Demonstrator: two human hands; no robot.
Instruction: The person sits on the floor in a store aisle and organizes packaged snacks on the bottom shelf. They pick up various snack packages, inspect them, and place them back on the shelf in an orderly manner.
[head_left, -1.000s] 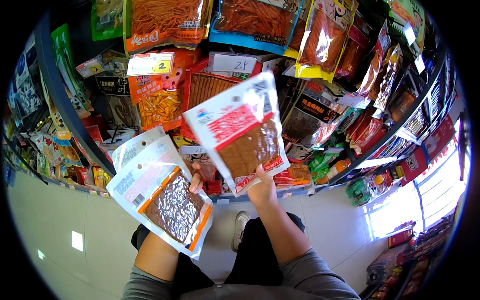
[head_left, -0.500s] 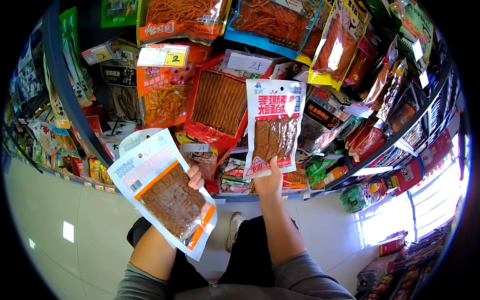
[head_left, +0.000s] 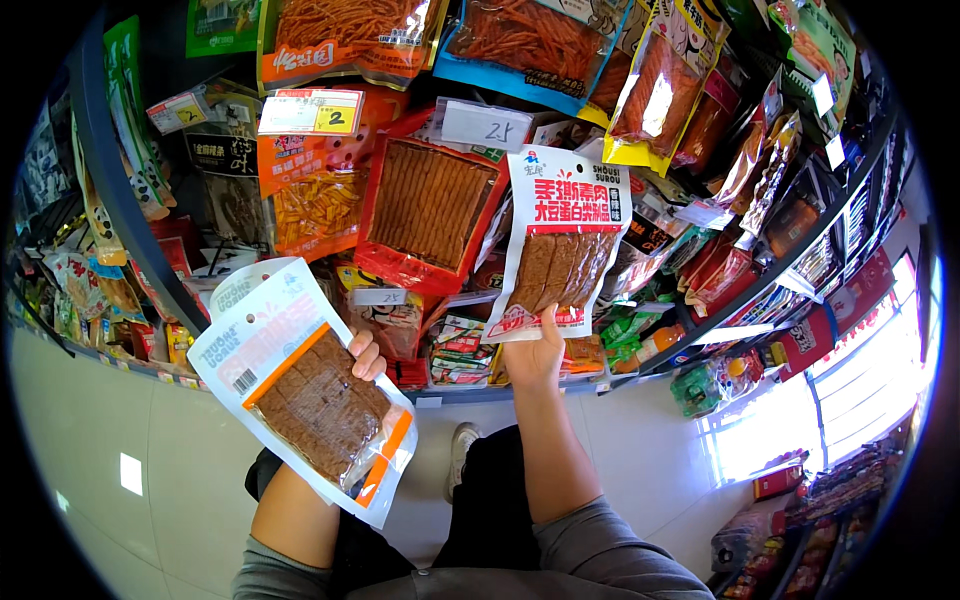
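The right hand [head_left: 535, 355], just right of the frame's centre, pinches the lower edge of a white and red snack packet [head_left: 555, 245] between thumb and fingers, so its grip is closed on that packet. Held from the bottom edge, the packet stands upright with its printed face and its clear window of brown strips turned toward the camera, level with the hanging goods behind it. It sits just right of a red packet of ribbed brown sheets [head_left: 430, 215] on the rack, overlapping the display and partly covering the bags behind.

The left hand [head_left: 366, 357], at centre left, closes its grip on a white packet with an orange band [head_left: 305, 390]. The fingers curl over the packet's upper right edge while the rest slants down toward the lower left of the frame, lying along the forearm. That slant keeps it low, below the shelf edge [head_left: 140, 240] and away from the raised packet. Its window shows a dark brown slab.

Across the top of the frame hang more bags of orange and red sticks, with a yellow price tag [head_left: 312, 110] at upper left. Pale floor tiles [head_left: 110, 430] fill the lower left, and a shoe [head_left: 462, 445] shows between the arms
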